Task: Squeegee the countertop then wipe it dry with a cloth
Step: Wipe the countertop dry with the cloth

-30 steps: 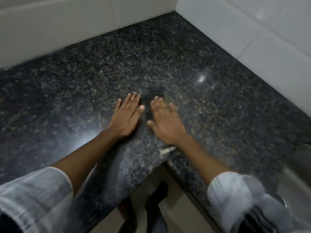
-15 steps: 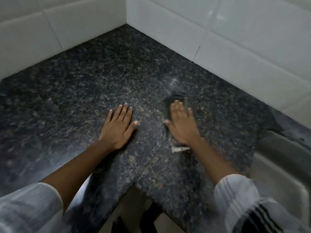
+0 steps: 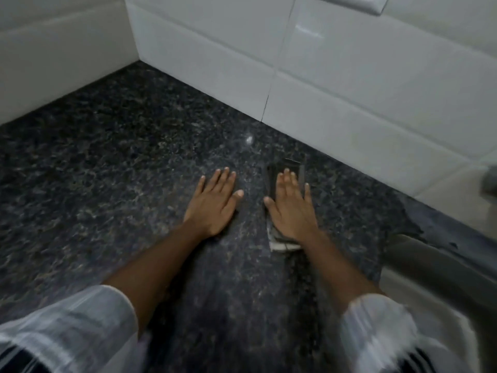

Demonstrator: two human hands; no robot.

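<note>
A: Obs. 1. Both hands lie palm down on the dark speckled granite worktop (image 3: 113, 168). The left hand (image 3: 212, 201) is flat and spread, fingers loose, gripping nothing, bare stone beneath it.

B: And the right?

A: The right hand (image 3: 291, 208) is pressed flat on a folded cloth (image 3: 279, 173), fingers straight, not curled round it. It pins the cloth to the stone rather than clutching it.

B: Cloth position?

A: Under the right palm. A dark folded end shows past the fingertips, and a pale edge shows at the wrist. It lies near the white tiled wall (image 3: 349, 98), not touching it, just beside the left hand, a strip of bare granite between them.

B: Anything else noted?

A: A steel sink (image 3: 441, 267) rim is at the right edge. White striped sleeves (image 3: 80, 327) are pushed up both forearms. The picture is blurred, so I cannot tell whether the stone is wet.
</note>
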